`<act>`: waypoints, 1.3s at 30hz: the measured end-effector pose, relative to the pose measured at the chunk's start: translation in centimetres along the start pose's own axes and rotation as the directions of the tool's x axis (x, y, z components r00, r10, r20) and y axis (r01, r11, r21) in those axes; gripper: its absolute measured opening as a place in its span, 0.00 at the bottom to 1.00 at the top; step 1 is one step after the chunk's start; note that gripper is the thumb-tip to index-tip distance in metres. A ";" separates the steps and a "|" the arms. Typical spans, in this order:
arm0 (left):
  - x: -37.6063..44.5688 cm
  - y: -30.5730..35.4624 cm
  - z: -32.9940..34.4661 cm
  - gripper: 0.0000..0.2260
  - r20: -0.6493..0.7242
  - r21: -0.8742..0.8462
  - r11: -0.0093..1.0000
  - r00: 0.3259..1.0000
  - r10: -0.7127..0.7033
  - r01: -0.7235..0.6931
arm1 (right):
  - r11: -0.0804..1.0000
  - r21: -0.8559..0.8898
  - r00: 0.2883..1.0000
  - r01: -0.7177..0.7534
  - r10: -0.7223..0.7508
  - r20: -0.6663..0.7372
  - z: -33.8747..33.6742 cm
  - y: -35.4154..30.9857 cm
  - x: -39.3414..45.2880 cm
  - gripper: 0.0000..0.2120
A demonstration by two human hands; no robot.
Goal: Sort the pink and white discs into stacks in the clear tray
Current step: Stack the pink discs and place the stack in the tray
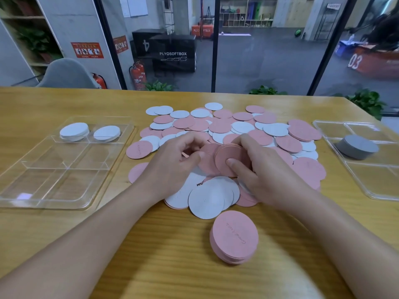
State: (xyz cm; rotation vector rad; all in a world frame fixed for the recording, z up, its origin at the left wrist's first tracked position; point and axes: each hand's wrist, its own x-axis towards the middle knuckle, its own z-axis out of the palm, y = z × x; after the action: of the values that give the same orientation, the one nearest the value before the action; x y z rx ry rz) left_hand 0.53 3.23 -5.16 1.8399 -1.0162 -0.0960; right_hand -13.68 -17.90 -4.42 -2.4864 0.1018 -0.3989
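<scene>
Head view: your right hand (pixel 257 167) holds a small stack of pink round discs (pixel 231 157) on edge, thumb pressed to its near face and fingers curled over its far rim, just above the loose heap of pink and white discs (pixel 226 130) spread over the wooden table (pixel 64 244). Your left hand (pixel 172 160), just left of that held stack, has its fingers curled with the thumb reaching toward a pink disc under them; whether it actually pinches one is hidden.

A finished pile of pink discs (pixel 234 237) sits on the table on the near side of the heap, apart from it. The clear compartmented tray (pixel 43 190) lies left of the heap, with two short stacks of white discs (pixel 74 131) in its far compartments. A second clear tray (pixel 323 126) right of the heap carries a grey stack (pixel 356 146).

To do this step well, you would likely feed each pink disc flat against the held stack, square the edges with your thumb, and keep white ones out. A loose grip risks the stack fanning back into the heap.
</scene>
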 end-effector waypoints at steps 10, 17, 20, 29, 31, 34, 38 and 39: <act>-0.8 0.4 -1.3 0.12 0.100 -0.074 0.997 0.995 -0.002 0.009 | 0.996 -0.058 0.997 0.067 -0.064 0.047 1.1 -0.2 -0.2 0.05; -0.4 -1.3 -6.7 0.04 0.019 0.398 0.870 0.945 -0.326 0.292 | 0.995 -0.068 0.996 0.079 -0.075 0.054 1.1 -0.6 -0.3 0.11; -0.4 -1.5 -7.4 0.15 0.094 0.539 0.798 0.922 -0.375 0.269 | 0.996 -0.054 0.996 0.072 -0.069 0.064 1.1 -0.6 -0.3 0.11; -0.3 -2.4 -7.0 0.12 -0.008 0.262 0.891 0.924 -0.383 0.371 | 0.996 -0.045 0.996 0.071 -0.068 0.062 1.1 -0.6 -0.3 0.09; -0.1 -2.7 -7.1 0.02 -0.079 0.220 0.914 0.940 -0.332 0.341 | 0.997 -0.044 0.996 0.070 -0.067 0.061 1.1 -0.6 -0.3 0.09; 0.1 -2.2 -7.0 0.05 -0.147 0.081 0.951 0.947 -0.284 0.298 | 0.996 -0.051 0.996 0.073 -0.070 0.056 1.1 -0.6 -0.4 0.09; -0.1 -1.3 -6.1 0.05 -0.180 -0.059 0.977 0.960 -0.213 0.205 | 0.997 -0.030 0.997 0.073 -0.072 0.031 1.1 -0.8 -0.4 0.11; -0.1 -1.4 -5.8 0.05 -0.157 -0.064 0.981 0.969 -0.193 0.185 | 0.997 -0.014 0.997 0.070 -0.070 0.023 1.1 -0.9 -0.4 0.11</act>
State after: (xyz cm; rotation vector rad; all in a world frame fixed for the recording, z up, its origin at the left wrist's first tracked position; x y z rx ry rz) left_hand 4.05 7.64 -3.34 1.8638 -0.7181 -0.0827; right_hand -13.74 -16.47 -4.81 -2.5138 0.0087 -0.4005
